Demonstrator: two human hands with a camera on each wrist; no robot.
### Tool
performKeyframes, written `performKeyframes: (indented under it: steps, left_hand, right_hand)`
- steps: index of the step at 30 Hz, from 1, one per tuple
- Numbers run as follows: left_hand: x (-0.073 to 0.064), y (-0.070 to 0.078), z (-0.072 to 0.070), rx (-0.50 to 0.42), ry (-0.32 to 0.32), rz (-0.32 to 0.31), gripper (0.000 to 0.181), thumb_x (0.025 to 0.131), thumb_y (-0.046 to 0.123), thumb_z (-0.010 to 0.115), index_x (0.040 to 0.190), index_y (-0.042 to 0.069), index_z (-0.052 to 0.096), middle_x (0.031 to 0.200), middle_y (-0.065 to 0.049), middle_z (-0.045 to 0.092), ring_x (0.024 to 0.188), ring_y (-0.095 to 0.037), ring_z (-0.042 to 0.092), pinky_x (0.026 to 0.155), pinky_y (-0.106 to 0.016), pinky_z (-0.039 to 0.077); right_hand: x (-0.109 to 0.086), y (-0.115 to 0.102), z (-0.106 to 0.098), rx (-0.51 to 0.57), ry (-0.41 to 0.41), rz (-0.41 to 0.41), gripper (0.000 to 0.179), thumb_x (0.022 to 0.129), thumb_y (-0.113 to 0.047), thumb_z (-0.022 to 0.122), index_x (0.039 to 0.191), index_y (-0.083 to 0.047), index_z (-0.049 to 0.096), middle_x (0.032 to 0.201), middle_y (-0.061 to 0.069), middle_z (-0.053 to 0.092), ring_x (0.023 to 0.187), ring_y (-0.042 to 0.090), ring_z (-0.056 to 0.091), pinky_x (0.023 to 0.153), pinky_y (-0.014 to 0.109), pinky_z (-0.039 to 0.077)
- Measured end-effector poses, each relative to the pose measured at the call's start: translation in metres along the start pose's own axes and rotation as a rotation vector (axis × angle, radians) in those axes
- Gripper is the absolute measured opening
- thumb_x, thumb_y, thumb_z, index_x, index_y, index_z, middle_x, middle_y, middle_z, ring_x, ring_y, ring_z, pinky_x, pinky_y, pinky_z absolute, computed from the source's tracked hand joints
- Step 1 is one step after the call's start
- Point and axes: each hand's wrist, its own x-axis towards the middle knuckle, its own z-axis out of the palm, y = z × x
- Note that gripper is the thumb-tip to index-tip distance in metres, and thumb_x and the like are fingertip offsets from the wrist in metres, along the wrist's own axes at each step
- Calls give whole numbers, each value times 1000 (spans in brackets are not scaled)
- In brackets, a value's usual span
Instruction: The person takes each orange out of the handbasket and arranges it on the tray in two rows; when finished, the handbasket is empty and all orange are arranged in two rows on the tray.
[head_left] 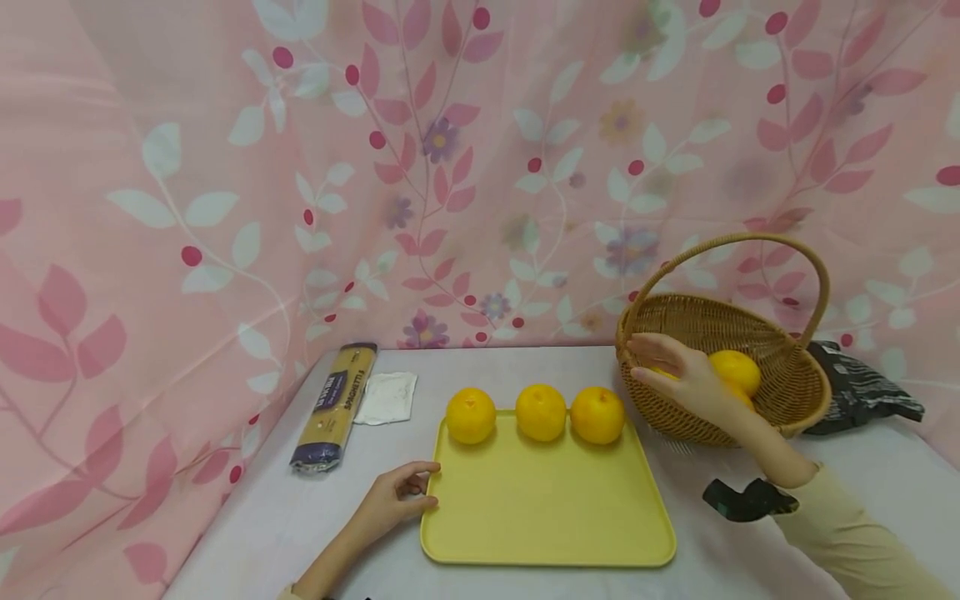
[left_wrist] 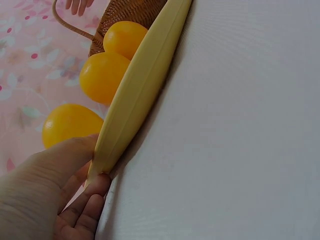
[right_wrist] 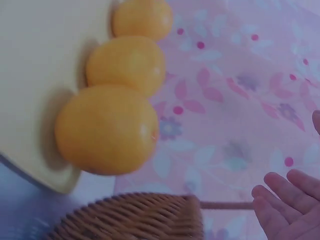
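My left hand (head_left: 390,502) holds the left rim of a yellow tray (head_left: 547,517), its thumb and fingers at the edge; the left wrist view shows the fingers (left_wrist: 65,155) against the rim. Three oranges sit in a row along the tray's back edge: a left orange (head_left: 471,415), a middle orange (head_left: 541,412) and a right orange (head_left: 597,415). Over a wicker basket (head_left: 806,392), my right hand (head_left: 686,375) is raised with nothing in it, fingers extended. More oranges (head_left: 735,373) lie inside the basket, partly hidden by that hand and forearm.
A spaghetti packet (head_left: 335,408) lies at the left, beside a white packet (head_left: 386,398). Behind the basket's right side is a black bag (head_left: 858,392). The basket's tall handle (head_left: 750,237) arches above it. A floral curtain (head_left: 480,167) hangs behind the table.
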Motion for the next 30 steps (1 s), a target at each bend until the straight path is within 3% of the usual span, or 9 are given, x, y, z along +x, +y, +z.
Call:
performKeyframes:
  steps: [4, 9, 17, 20, 25, 30]
  left_hand:
    - [1, -1, -1, -2, 5, 15, 45, 76, 14, 71, 116, 1, 56, 91, -6, 61, 76, -13, 56, 70, -25, 48]
    - [2, 1, 0, 8, -5, 1, 44, 76, 11, 71, 117, 1, 55, 91, -7, 61, 76, -13, 56, 71, -25, 48]
    - [-3, 31, -1, 12, -18, 6, 41, 78, 2, 67, 115, -9, 53, 94, -19, 59, 76, -16, 55, 70, -26, 48]
    - [-4, 36, -1, 20, -12, -1, 42, 77, 1, 67, 115, -9, 53, 99, -20, 59, 77, -15, 56, 71, -26, 48]
    - [-4, 36, -1, 3, -25, -8, 42, 78, 1, 67, 116, -10, 52, 98, -20, 59, 77, -15, 55, 71, -26, 48]
    - [-4, 34, -1, 13, -25, -25, 42, 78, 2, 66, 116, -9, 53, 93, -17, 59, 76, -15, 55, 70, -25, 48]
  right_hand:
    - [4, -5, -20, -5, 0, 42, 40, 90, -9, 54, 125, 7, 43, 119, 24, 49, 106, 19, 50, 82, 12, 39]
    - [11, -7, -44, -89, 9, 130, 36, 91, -17, 54, 122, 2, 49, 118, 19, 52, 101, 1, 49, 77, 10, 40]
    - [30, 8, -66, -163, 59, 142, 37, 93, -21, 49, 124, 1, 49, 117, 20, 53, 95, -8, 46, 75, 8, 38]
    - [35, 17, -68, -186, 72, 166, 40, 94, -23, 46, 126, 0, 47, 118, 21, 52, 98, -1, 47, 81, 19, 41]
    - [42, 30, -74, -193, 85, 231, 44, 94, -27, 46, 125, 3, 45, 120, 24, 49, 108, 31, 46, 86, 49, 37]
    - [51, 44, -80, -229, 97, 248, 49, 93, -30, 48, 124, 8, 45, 120, 29, 47, 107, 42, 43, 85, 54, 36]
